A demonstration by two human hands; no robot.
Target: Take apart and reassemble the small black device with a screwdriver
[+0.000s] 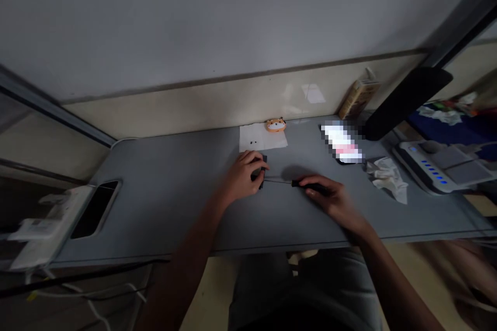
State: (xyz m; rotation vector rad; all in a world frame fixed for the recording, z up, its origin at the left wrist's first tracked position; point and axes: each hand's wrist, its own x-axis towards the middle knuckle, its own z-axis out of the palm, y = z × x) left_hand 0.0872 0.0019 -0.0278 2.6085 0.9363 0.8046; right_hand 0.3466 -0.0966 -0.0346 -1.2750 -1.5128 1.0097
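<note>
A person works at a grey desk (155, 217), with a white paper sheet (274, 140) and an orange animal figurine (275, 124) lying beyond. The left hand (244, 177) curls over a small dark object (261, 178), its kind hidden by the fingers. The right hand (328, 197) pinches a thin-shafted screwdriver (306, 185) by its black handle, the shaft reaching the object. Uneven pressure or a shifting grip could send the tip skidding toward the left fingers.
</note>
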